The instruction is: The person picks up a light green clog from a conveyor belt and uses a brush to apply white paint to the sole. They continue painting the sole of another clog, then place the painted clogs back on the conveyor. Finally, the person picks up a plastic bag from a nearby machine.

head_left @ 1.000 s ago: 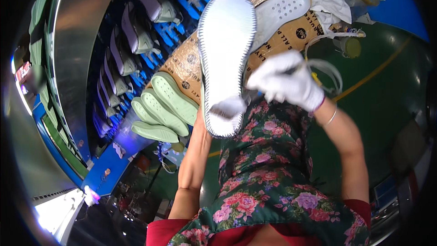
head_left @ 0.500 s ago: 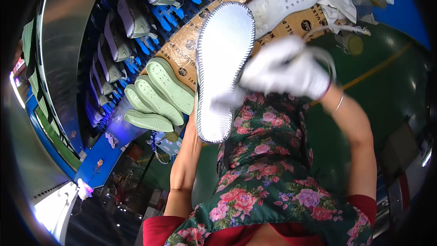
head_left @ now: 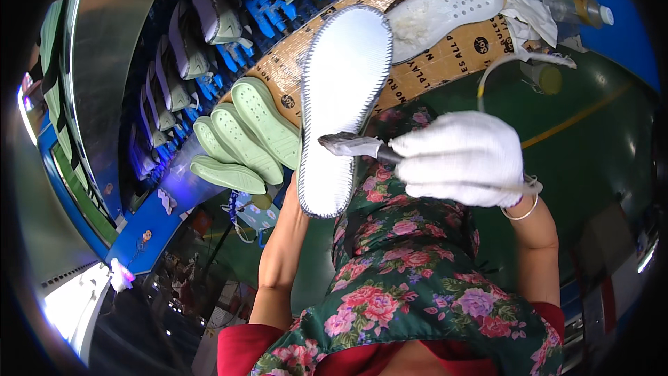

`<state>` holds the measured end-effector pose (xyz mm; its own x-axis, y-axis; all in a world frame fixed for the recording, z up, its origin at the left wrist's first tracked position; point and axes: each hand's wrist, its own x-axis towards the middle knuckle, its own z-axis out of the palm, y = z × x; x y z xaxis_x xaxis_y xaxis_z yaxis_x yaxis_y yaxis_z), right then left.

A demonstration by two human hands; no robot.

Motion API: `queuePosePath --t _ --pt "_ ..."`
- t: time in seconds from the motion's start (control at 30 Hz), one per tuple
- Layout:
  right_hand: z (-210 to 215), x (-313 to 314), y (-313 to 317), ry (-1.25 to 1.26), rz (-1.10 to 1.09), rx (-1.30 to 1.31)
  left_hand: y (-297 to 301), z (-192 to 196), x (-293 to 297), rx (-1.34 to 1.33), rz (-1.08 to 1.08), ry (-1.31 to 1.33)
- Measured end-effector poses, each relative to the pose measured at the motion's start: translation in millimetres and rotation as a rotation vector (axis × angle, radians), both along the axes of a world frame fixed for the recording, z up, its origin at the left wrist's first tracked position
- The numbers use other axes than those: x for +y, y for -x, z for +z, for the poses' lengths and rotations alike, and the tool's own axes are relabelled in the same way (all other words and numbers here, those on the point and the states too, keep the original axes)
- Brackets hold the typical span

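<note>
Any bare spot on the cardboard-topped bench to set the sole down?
Bare tape-printed brown cardboard shows below the perforated white insole, left of the crumpled white cloth. The left end is crowded: pale green soles overlap in a stack. The blue racks are full of shoes.

We are seeing a matt white sole with stitched edging, a wet-looking bristle brush, a knitted white cloth glove, rubbery pale green soles, brown cardboard, a shiny metal panel, a clear plastic bottle.
</note>
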<state>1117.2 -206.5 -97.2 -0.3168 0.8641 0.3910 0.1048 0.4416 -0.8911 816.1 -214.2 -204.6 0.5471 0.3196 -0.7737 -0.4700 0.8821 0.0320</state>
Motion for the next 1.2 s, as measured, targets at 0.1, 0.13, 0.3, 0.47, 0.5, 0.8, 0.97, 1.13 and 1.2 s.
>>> queuePosePath --t 0.1,0.13,0.3,0.47,0.5,0.8,0.97,1.13,1.2 --pt "-2.4 -7.6 -1.0 -0.147 0.158 -0.273 -4.9 1.4 2.0 -0.023 -0.001 -0.015" --pt "2.7 -8.0 -0.9 -0.114 0.149 -0.262 -6.6 0.9 1.0 -0.028 0.001 -0.019" --pt "7.0 -16.0 2.0 -0.019 0.173 -0.262 -9.6 0.4 -2.4 -0.036 0.011 -0.027" --pt "1.0 -19.8 1.8 -0.029 0.197 -0.242 -14.0 1.9 -5.7 -0.042 0.001 -0.039" --pt "0.7 -17.6 1.7 -0.05 0.208 -0.222 -15.3 4.6 -8.8 -0.043 -0.001 -0.036" --pt "-26.9 -23.0 15.6 0.353 -0.303 0.425 -23.3 14.9 -40.9 -0.185 0.045 -0.048" --pt "-44.3 -33.3 40.6 0.487 -0.661 0.721 -44.8 38.5 -36.4 -0.066 -0.051 -0.071" --pt "-43.9 -32.9 32.7 0.336 -0.676 0.348 -47.5 42.4 -44.9 -0.371 0.138 0.022" --pt "-45.3 -24.8 27.5 0.281 -0.7 0.31 -43.1 41.2 -51.6 -0.264 0.085 -0.02"
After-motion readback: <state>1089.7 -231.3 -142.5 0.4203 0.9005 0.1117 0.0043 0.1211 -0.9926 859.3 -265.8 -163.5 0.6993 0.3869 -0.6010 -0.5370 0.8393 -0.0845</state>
